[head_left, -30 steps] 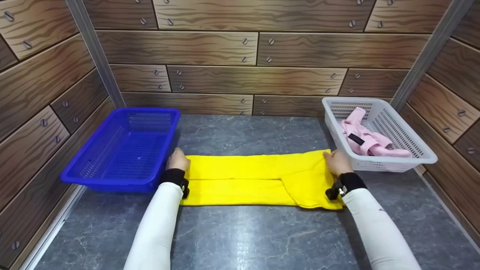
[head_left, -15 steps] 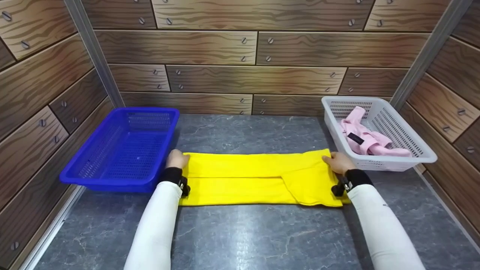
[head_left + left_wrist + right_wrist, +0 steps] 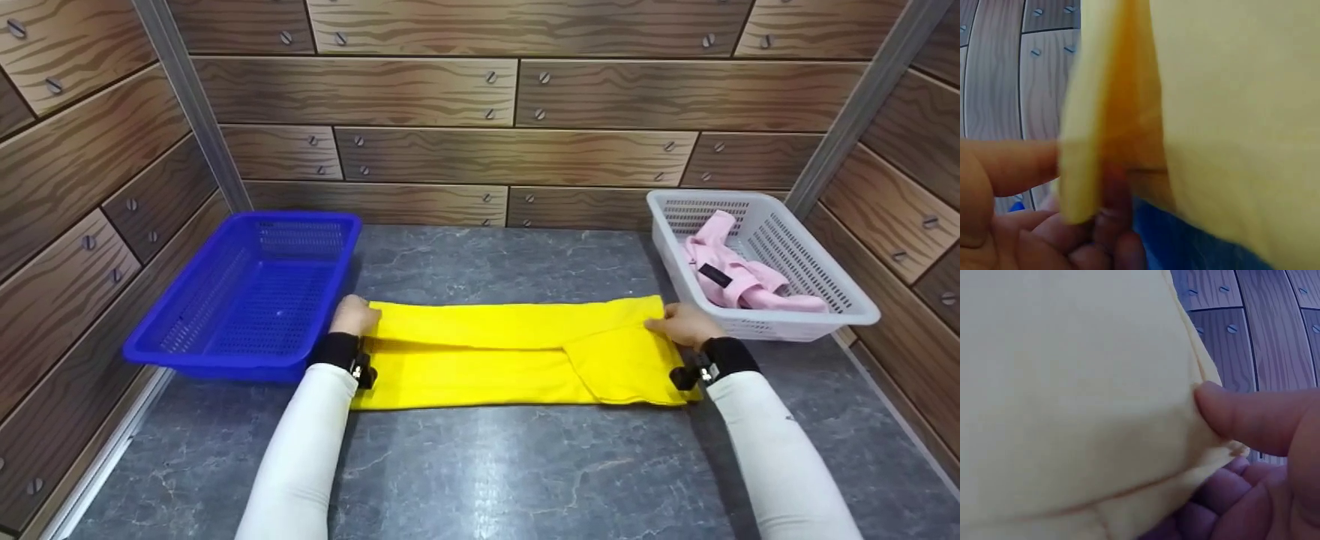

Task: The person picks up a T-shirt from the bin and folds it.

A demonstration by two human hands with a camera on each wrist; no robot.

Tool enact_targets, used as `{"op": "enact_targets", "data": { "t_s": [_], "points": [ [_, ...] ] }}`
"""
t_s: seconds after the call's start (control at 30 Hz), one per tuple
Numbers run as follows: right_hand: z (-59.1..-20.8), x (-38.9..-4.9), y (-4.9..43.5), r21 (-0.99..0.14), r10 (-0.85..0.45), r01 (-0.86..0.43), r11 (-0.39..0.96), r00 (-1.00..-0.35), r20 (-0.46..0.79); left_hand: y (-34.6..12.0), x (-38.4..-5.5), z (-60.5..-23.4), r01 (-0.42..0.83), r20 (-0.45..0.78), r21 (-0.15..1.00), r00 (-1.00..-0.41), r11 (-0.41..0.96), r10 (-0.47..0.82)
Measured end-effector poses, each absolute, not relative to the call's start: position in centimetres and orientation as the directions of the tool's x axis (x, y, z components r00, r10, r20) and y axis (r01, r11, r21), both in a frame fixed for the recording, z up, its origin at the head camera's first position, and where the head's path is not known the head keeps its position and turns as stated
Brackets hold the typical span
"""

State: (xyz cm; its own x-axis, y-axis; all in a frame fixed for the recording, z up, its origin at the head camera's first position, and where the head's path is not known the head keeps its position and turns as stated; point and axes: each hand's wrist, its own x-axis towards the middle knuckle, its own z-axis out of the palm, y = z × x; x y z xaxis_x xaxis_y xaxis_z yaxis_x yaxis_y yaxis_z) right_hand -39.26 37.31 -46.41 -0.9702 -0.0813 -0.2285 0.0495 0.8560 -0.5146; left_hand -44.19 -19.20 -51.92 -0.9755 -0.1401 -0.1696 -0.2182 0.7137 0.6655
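A long folded yellow garment (image 3: 465, 375) stretches across the table between both hands. At its far left corner my left hand (image 3: 354, 316) pinches the upper layer; the left wrist view shows thumb and fingers around the folded edge (image 3: 1081, 169), with a gap opening into the layers beside it. My right hand (image 3: 686, 324) pinches the far right corner, thumb (image 3: 1230, 410) on top and fingers curled beneath the fabric. A loose flap (image 3: 622, 364) lies folded over at the garment's right end.
To the left stands a blue plastic basket (image 3: 232, 363), close beside my left hand. A white basket (image 3: 772, 324) with a crumpled pink garment (image 3: 739, 281) in it is at the right, just behind my right hand. Wood-patterned walls (image 3: 420, 90) enclose the grey table (image 3: 480, 465).
My right hand has shifted a little to the right, and the left hand slightly left. The garment's far layer has lifted at the left, widening the gap along its middle.
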Motion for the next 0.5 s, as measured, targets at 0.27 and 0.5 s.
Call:
{"op": "enact_targets", "data": {
  "t_s": [0.27, 0.5],
  "points": [
    [-47.6, -39.5, 37.1, -0.436, -0.079, 0.021, 0.900, -0.975, -0.210, -17.6, -40.0, -49.5, -0.238, -0.198, 0.709, -0.971, 0.664, -0.137],
    [-47.9, -39.2, 36.9, -0.473, -0.057, -0.009, 0.881, -0.994, -0.088, -17.0, -38.4, -49.0, -0.220, -0.113, 0.644, -0.975, 0.733, -0.194]
  ]
}}
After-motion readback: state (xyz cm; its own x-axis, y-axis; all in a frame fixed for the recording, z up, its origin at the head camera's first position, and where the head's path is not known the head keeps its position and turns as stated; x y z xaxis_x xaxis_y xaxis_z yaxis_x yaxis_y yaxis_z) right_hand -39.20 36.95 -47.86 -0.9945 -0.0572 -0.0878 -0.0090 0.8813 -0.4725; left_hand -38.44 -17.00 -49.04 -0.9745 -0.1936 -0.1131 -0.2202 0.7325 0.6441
